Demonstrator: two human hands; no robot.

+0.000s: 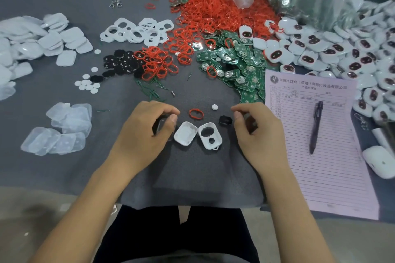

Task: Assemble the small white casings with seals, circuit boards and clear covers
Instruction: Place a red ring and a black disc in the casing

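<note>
The left hand [147,126] curls its grip around a clear cover [163,128], thumb on top. The right hand [258,132] has fingers curled in; whether that grip holds anything, I cannot tell. Between them on the grey tabletop [192,166] lie 2 white casing halves: a plain shell [185,133] and a holed shell [210,135]. At 12 o'clock sits a red oval seal [196,113]; at 1 o'clock, a glossy black pad [225,120].

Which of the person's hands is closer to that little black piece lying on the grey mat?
The right hand: its fingertips sit just right of the black piece. The left hand is farther left, beyond both white casing halves.
</note>
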